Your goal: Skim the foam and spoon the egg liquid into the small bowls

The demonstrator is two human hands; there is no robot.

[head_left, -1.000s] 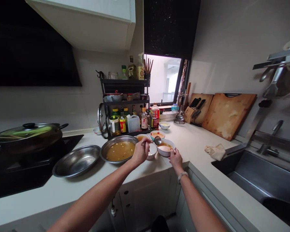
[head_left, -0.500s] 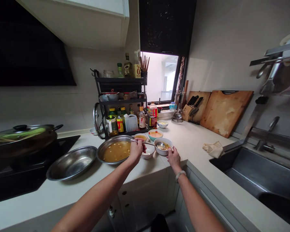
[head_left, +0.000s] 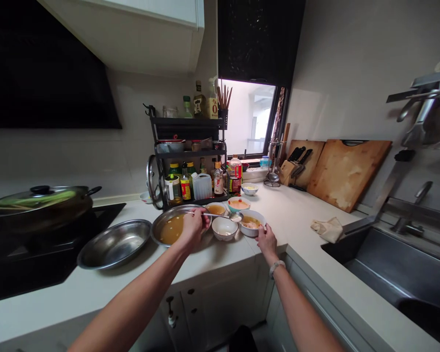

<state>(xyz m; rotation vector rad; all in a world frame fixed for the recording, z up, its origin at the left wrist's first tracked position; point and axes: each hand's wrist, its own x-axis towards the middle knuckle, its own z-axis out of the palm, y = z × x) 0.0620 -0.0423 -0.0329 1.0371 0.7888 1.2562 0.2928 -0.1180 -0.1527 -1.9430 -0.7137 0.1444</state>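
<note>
My left hand (head_left: 195,228) is closed round the handle of a metal soup spoon (head_left: 236,216). The spoon's head hangs above the gap between a small white bowl (head_left: 224,234) and a bowl of yellowish soup (head_left: 252,226) with solid pieces in it. Gripping that soup bowl's right edge are the fingers of my right hand (head_left: 267,240). Under my left hand lies a wide metal basin (head_left: 156,239) of brownish broth with pale bits. Behind stand a bowl of brown liquid (head_left: 215,209) and a green-rimmed bowl of orange food (head_left: 238,203).
An empty metal basin (head_left: 113,247) sits left, beside the stove with a lidded pan (head_left: 40,200). A black rack (head_left: 188,154) of bottles stands behind. To the right are a cloth (head_left: 327,229), a sink (head_left: 388,264), cutting boards (head_left: 352,171) and a knife block (head_left: 289,169).
The spoon has come up out of the soup bowl and moved left, towards the small white bowl. My left hand went left with it; my right hand stays on the soup bowl.
</note>
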